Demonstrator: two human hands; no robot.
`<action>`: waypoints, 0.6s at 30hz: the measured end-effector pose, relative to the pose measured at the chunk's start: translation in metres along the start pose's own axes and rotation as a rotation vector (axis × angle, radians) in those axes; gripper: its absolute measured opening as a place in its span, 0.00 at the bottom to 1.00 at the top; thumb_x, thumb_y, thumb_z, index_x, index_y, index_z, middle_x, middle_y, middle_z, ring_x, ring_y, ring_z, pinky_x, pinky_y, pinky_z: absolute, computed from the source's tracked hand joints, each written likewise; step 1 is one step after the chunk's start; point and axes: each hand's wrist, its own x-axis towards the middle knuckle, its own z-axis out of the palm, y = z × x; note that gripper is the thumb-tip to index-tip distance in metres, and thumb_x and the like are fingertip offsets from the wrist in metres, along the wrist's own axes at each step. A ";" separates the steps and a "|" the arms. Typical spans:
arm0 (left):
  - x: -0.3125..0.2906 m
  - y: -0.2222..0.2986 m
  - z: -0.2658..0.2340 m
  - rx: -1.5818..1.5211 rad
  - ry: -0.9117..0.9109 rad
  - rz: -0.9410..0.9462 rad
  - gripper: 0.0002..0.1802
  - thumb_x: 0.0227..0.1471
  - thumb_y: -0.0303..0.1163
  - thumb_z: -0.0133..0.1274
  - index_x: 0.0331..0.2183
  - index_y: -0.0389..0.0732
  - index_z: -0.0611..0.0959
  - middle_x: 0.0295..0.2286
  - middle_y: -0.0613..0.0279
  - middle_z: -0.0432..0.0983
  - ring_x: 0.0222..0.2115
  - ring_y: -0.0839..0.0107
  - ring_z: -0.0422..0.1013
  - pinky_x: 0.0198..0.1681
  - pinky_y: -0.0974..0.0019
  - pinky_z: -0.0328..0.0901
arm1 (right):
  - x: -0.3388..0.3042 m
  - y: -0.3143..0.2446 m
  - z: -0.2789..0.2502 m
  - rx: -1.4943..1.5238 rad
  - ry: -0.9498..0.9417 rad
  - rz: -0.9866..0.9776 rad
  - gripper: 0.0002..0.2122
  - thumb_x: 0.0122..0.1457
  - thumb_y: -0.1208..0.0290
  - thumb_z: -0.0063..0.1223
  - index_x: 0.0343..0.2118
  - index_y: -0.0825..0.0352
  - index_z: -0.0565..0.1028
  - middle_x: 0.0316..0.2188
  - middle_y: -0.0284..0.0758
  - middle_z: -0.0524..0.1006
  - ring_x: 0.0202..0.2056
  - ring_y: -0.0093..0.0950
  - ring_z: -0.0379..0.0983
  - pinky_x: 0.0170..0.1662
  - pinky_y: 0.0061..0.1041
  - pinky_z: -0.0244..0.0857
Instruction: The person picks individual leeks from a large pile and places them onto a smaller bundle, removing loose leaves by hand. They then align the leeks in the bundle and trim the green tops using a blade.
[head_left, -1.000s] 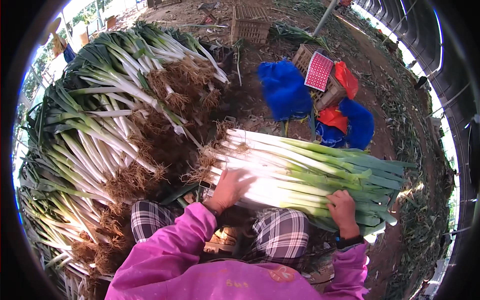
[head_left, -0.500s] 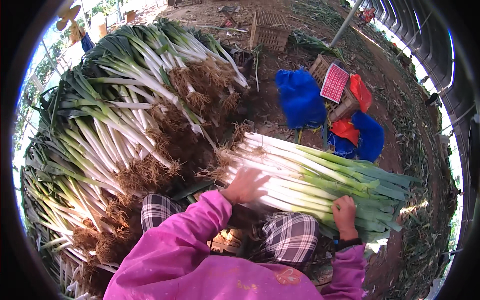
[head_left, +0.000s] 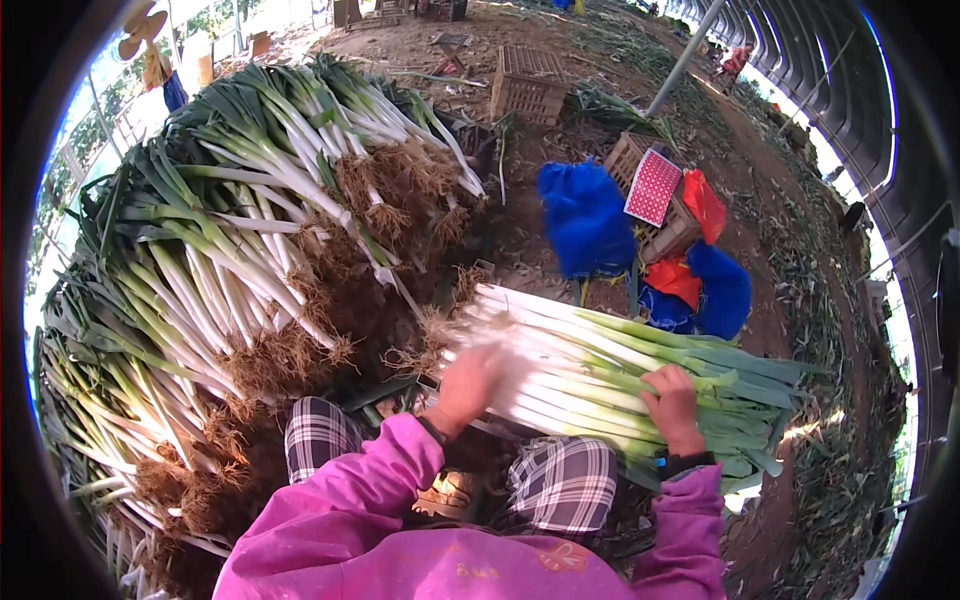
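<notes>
- While the bundle of leeks [head_left: 610,375] lies across our lap, roots to the left, our left hand [head_left: 468,385] rests flat and open on its white stalks.
- Our right hand [head_left: 675,405] presses, fingers curled, on the green leaves.
- We judge we are evening up the bundle; next we need the root ends level.
- Beside us, the big leek pile [head_left: 230,270]; beyond, blue bags [head_left: 585,220] and a crate [head_left: 528,85].

hands [head_left: 470,385]: 2 | crates [head_left: 528,85]: 2 | leek heaps [head_left: 250,250]: seemingly 2
</notes>
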 end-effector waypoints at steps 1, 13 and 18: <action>0.008 -0.001 -0.006 0.154 0.213 0.056 0.22 0.51 0.36 0.55 0.49 0.44 0.76 0.49 0.54 0.70 0.51 0.50 0.64 0.56 0.50 0.57 | 0.000 0.001 -0.006 0.022 -0.025 0.028 0.14 0.40 0.74 0.64 0.34 0.61 0.78 0.32 0.36 0.72 0.39 0.39 0.68 0.43 0.39 0.63; 0.082 0.050 -0.011 0.043 -0.362 0.105 0.24 0.50 0.42 0.54 0.51 0.51 0.75 0.37 0.59 0.78 0.40 0.55 0.73 0.50 0.50 0.61 | 0.000 -0.010 -0.025 0.054 0.071 -0.018 0.14 0.44 0.76 0.61 0.36 0.61 0.75 0.33 0.36 0.72 0.38 0.41 0.70 0.40 0.38 0.66; 0.090 0.036 -0.008 -0.092 -0.099 0.290 0.18 0.49 0.37 0.57 0.45 0.54 0.81 0.25 0.62 0.73 0.31 0.60 0.72 0.40 0.52 0.61 | -0.005 -0.004 -0.046 0.167 -0.011 0.161 0.12 0.47 0.72 0.62 0.36 0.64 0.75 0.33 0.38 0.76 0.34 0.41 0.74 0.38 0.38 0.68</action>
